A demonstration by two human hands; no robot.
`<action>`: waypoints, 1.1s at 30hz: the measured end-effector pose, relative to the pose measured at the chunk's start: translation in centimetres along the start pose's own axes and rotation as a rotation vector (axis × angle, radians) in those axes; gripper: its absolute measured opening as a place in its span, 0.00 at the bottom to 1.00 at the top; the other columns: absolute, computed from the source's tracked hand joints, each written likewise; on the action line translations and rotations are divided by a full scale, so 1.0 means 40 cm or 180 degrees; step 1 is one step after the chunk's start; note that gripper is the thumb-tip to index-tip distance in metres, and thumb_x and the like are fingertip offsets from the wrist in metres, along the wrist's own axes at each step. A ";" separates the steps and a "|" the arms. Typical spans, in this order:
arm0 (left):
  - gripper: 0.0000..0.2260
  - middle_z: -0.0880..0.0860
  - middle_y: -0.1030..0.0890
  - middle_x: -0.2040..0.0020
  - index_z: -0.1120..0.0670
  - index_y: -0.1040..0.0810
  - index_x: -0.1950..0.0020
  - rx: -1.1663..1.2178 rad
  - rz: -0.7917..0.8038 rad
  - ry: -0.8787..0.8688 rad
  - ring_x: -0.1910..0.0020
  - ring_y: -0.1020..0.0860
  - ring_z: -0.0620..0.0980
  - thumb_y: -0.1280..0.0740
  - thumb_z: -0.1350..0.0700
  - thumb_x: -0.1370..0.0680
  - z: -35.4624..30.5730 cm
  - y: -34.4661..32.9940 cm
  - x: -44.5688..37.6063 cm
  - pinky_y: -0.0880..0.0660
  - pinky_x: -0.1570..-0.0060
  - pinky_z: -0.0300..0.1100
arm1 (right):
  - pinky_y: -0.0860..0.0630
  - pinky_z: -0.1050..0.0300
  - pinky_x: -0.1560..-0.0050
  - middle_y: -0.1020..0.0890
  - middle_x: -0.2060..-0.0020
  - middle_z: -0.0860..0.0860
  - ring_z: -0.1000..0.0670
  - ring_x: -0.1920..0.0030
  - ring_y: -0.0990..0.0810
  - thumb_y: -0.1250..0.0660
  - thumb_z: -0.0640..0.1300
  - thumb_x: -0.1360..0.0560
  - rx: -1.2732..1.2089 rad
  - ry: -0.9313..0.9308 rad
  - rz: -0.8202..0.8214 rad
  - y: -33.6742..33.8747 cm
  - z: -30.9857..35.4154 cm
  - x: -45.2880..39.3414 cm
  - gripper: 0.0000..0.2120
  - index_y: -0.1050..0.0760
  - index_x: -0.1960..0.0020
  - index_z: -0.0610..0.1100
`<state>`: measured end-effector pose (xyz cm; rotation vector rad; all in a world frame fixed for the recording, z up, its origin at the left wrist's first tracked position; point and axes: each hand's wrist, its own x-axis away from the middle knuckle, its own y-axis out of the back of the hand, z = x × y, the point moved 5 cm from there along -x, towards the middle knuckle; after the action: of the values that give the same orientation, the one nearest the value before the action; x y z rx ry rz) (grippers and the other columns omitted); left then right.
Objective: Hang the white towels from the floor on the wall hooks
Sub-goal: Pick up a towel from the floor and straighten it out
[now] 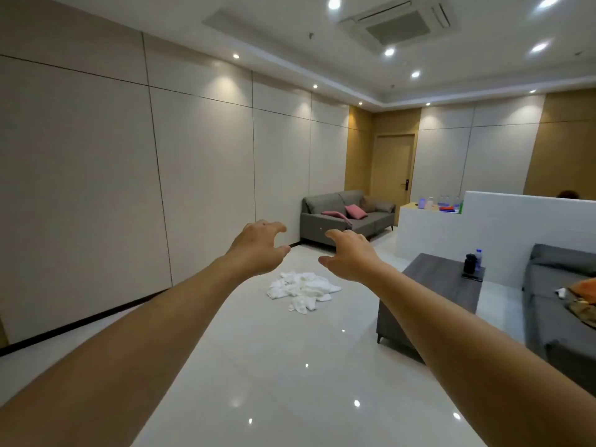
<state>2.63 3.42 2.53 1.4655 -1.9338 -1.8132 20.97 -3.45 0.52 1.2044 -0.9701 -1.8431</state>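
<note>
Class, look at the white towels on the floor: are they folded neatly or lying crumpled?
Crumpled. The white towels lie in one loose, rumpled heap on the glossy floor, with uneven edges and no flat folds showing.

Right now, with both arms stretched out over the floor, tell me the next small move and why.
Probably step forward and lower both hands to the white towels. The left hand and right hand hover empty with loosely curled fingers, and the pile lies crumpled on the glossy floor further ahead, out of touch. No wall hooks show in this view, so picking up a towel comes first.
</note>
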 end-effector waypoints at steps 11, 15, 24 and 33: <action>0.23 0.51 0.29 0.31 0.47 0.31 0.29 0.0047 0.0252 0.0228 0.33 0.31 0.53 0.35 0.46 0.23 0.006 -0.259 -0.371 0.31 0.36 0.49 | 0.29 0.46 0.38 0.27 0.34 0.46 0.42 0.35 0.30 0.30 0.57 0.28 -0.0107 -0.0136 0.0145 -0.145 -0.269 -0.383 0.33 0.37 0.27 0.51; 0.23 0.52 0.29 0.31 0.47 0.32 0.29 0.0028 0.0359 0.0202 0.33 0.31 0.53 0.35 0.46 0.23 0.050 -0.376 -0.500 0.30 0.36 0.49 | 0.28 0.47 0.38 0.26 0.34 0.47 0.43 0.35 0.29 0.29 0.57 0.29 -0.0094 -0.0165 0.0169 -0.229 -0.338 -0.518 0.34 0.36 0.27 0.51; 0.22 0.50 0.29 0.31 0.47 0.32 0.29 0.0041 0.0455 0.0069 0.32 0.32 0.52 0.35 0.46 0.23 0.240 -0.606 -0.895 0.32 0.36 0.48 | 0.26 0.50 0.43 0.24 0.40 0.47 0.45 0.40 0.27 0.30 0.56 0.28 -0.0022 -0.0198 0.0162 -0.421 -0.445 -0.918 0.30 0.34 0.30 0.50; 0.21 0.50 0.28 0.32 0.46 0.31 0.30 0.0078 0.0584 0.0035 0.32 0.32 0.52 0.36 0.46 0.23 0.442 -0.779 -1.329 0.32 0.39 0.47 | 0.25 0.51 0.45 0.24 0.38 0.47 0.45 0.40 0.25 0.29 0.55 0.29 -0.0098 -0.0438 0.0163 -0.578 -0.541 -1.362 0.32 0.34 0.28 0.50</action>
<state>36.23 57.88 -0.96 1.2548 -2.0180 -1.7045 54.13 49.92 -4.10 1.0358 -1.0341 -1.9133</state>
